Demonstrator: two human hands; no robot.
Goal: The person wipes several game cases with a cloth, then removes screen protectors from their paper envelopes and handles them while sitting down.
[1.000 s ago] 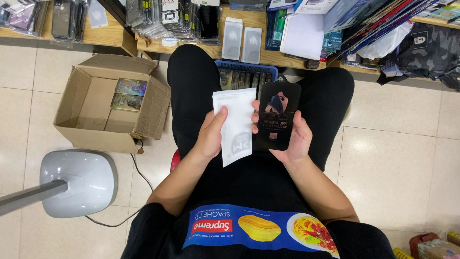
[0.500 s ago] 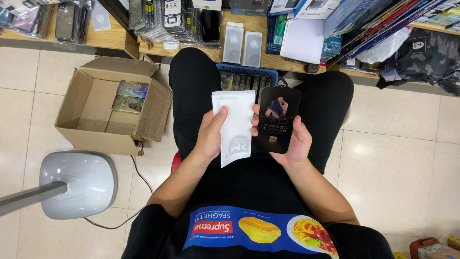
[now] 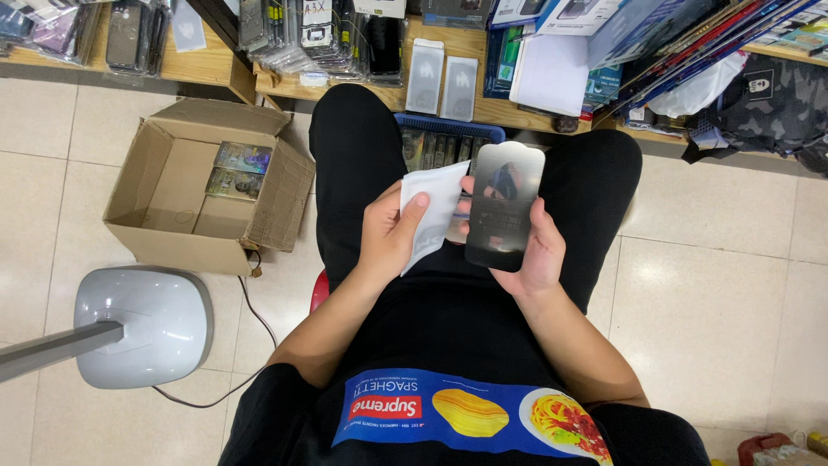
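Note:
I sit with my legs apart, both hands over my lap. My left hand [image 3: 392, 235] holds a white paper sleeve [image 3: 435, 207], tilted and partly tucked behind the other item. My right hand [image 3: 528, 250] grips a dark, glossy phone screen protector [image 3: 504, 204] with a notch at its top, held upright and reflecting light. The two items overlap at their inner edges.
An open cardboard box [image 3: 172, 185] with two small packs inside stands on the tiled floor at left. A grey lamp base [image 3: 142, 326] with a cable lies below it. A blue basket [image 3: 448, 136] of packs sits between my knees; wooden shelves [image 3: 483, 103] of packaged goods run ahead.
The white sleeve has tilted and slid partly behind the screen protector. The protector has turned more toward the camera and catches the light.

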